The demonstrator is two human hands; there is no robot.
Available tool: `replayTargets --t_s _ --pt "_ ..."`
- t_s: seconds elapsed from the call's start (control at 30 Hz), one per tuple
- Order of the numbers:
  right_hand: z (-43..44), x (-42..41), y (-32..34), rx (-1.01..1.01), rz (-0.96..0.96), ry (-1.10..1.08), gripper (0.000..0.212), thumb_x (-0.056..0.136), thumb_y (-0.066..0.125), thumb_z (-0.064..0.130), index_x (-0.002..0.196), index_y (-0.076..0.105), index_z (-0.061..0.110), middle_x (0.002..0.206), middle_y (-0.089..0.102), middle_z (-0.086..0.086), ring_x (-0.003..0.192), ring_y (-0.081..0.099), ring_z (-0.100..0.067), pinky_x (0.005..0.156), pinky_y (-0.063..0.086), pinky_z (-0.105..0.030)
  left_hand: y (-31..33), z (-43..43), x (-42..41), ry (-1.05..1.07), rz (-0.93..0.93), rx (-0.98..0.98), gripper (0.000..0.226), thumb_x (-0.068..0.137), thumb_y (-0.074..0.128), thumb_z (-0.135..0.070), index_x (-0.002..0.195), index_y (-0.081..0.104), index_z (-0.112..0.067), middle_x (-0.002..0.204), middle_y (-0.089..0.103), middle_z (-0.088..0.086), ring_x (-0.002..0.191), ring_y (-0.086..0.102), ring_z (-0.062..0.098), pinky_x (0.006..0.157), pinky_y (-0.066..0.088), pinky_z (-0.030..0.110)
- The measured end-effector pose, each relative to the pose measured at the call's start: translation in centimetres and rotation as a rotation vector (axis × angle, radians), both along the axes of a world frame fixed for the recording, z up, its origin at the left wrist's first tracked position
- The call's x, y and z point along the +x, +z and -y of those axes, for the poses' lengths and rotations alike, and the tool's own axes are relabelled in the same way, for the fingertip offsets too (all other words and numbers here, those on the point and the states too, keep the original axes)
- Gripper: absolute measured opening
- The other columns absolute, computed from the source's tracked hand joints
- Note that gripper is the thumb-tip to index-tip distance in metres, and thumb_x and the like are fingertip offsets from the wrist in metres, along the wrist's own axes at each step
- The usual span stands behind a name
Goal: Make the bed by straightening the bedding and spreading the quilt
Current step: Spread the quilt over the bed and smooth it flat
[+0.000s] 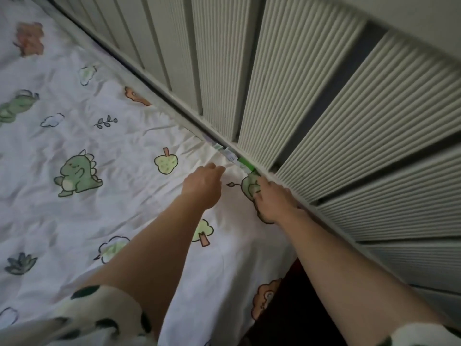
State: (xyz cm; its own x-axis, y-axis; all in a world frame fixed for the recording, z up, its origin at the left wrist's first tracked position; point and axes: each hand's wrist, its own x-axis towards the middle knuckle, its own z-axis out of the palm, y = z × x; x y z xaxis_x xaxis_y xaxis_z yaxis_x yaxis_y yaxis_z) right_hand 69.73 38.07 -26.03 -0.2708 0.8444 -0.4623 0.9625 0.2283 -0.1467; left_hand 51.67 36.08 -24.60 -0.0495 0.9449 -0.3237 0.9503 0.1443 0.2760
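A white quilt [119, 151] printed with green dinosaurs, trees and clouds covers the bed, wrinkled across its middle. Its far edge runs along a ribbed pale panel [324, 101]. My left hand [203, 187] reaches to that edge with fingers curled, pinching the fabric where creases fan out. My right hand [270, 202] lies a little to the right, hard against the panel's base, thumb and fingers closed on a bunched bit of quilt with a green print. Both forearms are bare, in spotted short sleeves.
A small green-and-white thing [235, 159] sits wedged in the gap between quilt and panel, just beyond my hands. A dark gap [299, 310] opens at the bed's near right side, below my right forearm. The panel hems in the whole right side.
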Motion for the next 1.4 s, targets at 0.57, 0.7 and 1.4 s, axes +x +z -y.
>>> replayTargets --t_s 0.57,0.7,1.4 --pt "-0.7 4.3 -0.8 0.026 -0.216 -0.05 0.027 0.098 0.044 0.04 0.081 0.043 0.018 0.096 0.063 -0.012 0.089 0.059 -0.031 0.063 0.038 -0.033 -2.2 -8.1 -1.1 -0.104 -0.277 -0.05 0.073 0.089 0.052 0.001 0.149 0.024 -0.031 0.147 0.036 -0.001 0.119 0.053 0.029 0.083 0.049 0.04" --pt "-0.9 6.1 -0.1 -0.132 -0.318 -0.086 0.031 0.092 0.058 0.041 0.071 0.054 0.019 0.086 0.058 -0.01 0.083 0.056 -0.023 0.054 0.027 -0.03 -1.5 -8.8 -2.4 0.011 -0.403 -0.041 0.034 0.093 0.053 -0.009 0.125 0.055 -0.018 0.118 0.047 0.012 0.105 0.055 0.036 0.084 0.045 0.044" --pt "0.8 14.0 -2.2 -0.531 -0.241 -0.274 0.053 0.068 0.078 0.014 0.118 0.059 0.014 0.117 0.061 -0.002 0.105 0.058 -0.019 0.085 0.05 -0.028 -3.2 -7.7 4.9 -0.037 0.016 0.104 0.064 0.089 0.052 -0.003 0.147 0.025 -0.009 0.153 0.023 0.012 0.133 0.034 0.036 0.105 0.035 0.046"
